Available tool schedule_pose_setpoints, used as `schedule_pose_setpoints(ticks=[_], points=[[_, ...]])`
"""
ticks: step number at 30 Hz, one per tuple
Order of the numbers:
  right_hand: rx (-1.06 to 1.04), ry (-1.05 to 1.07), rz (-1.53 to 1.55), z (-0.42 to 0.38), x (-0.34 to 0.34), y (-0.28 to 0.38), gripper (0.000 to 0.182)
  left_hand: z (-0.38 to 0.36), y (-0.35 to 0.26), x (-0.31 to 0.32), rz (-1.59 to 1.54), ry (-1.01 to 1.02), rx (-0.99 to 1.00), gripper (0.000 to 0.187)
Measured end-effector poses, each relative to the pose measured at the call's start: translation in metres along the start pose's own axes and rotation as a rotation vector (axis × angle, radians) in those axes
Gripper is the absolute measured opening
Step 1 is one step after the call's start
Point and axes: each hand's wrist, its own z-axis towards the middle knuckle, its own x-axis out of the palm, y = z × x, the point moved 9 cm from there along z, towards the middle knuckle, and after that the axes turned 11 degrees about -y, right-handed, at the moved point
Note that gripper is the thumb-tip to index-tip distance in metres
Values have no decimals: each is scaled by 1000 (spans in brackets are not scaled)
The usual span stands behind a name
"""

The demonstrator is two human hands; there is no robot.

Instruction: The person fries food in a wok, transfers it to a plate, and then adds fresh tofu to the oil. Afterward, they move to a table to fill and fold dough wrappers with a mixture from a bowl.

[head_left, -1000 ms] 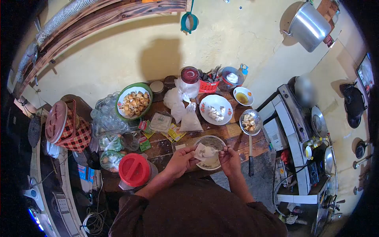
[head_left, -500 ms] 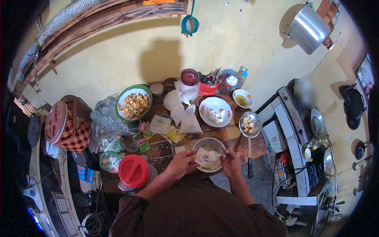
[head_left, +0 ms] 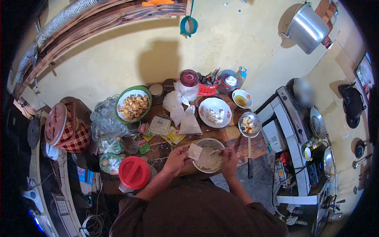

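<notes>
My left hand [head_left: 176,161] pinches a thin, pale square wrapper [head_left: 194,151] by its edge, over the left rim of a mixing bowl [head_left: 203,171]. Greyish-white batter or filling [head_left: 208,161] lies in that bowl. At its right side, my right hand [head_left: 229,162] is closed and slightly smeared by motion. It grips what looks like a spoon [head_left: 216,152], whose tip reaches into the mixture. Beyond the bowl stands a flowered plate [head_left: 203,116] with white folded pieces [head_left: 215,117] on it.
A strainer ladle [head_left: 249,148] with fried pieces rests on a bowl at the right, near the stove [head_left: 294,138]. To the left are a red-lidded container [head_left: 135,172] and a green-rimmed basin [head_left: 148,91] of browned pieces. Knotted powder bags [head_left: 190,124] stand at the back.
My right hand has drawn the spoon back from the wrapper and into the bowl. The wrapper in my left hand has shifted slightly left and now appears bare.
</notes>
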Motion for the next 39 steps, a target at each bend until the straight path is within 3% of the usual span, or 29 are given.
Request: schedule_pose_setpoints(ticks=[2, 3, 6, 9, 10, 12, 13, 15, 16, 18, 25, 27, 29, 31, 34, 37, 38, 39], points=[[-537, 185, -472, -25, 33, 26, 8, 1, 0, -1, 5, -7, 6, 32], [-538, 186, -470, -31, 36, 24, 8, 2, 1, -2, -10, 1, 21, 32], [-561, 535, -750, -56, 58, -15, 19, -3, -8, -1, 8, -16, 44, 30], [-678, 686, -852, -73, 70, 0, 22, -2, -10, -5, 35, -15, 72, 30], [-680, 686, -851, -72, 68, 4, 22, -2, -12, -4, 30, 8, 97, 30], [-620, 903, -653, -80, 73, 10, 25, -5, -14, -5, 54, -6, 101, 30], [-623, 902, -655, -81, 77, 27, 25, -6, -15, -5, 78, -19, 103, 30], [-366, 604, -434, -60, 71, 69, 24, -3, -13, -6, 38, -12, 96, 30], [-365, 603, -437, -60, 72, 70, 24, -4, -13, -4, 0, -7, 86, 30], [-585, 402, -353, -57, 60, 96, 21, -10, -13, 5, -25, 14, 63, 30], [-719, 397, -229, -63, 63, 116, 20, -29, -11, 24, -10, 103, -23, 31], [-775, 279, -239, -61, 59, 125, 20, -32, -16, 25, 3, 113, 2, 32], [-762, 299, -253, -57, 61, 133, 20, -36, -24, 26, 16, 123, 27, 33], [-749, 319, -269, -50, 63, 138, 20, -42, -38, 29, 339, 197, 143, 37], [-716, 450, -178, -48, 67, 137, 17, -48, -39, 34, 418, 308, 106, 38], [-673, 528, -109, -51, 70, 131, 14, -47, -48, 33, 376, 239, 176, 36], [-649, 448, -87, -49, 65, 134, 15, -48, -48, 35, 377, 239, 179, 36], [-624, 368, -65, -47, 60, 138, 16, -50, -53, 38, 162, 257, 183, 36]])
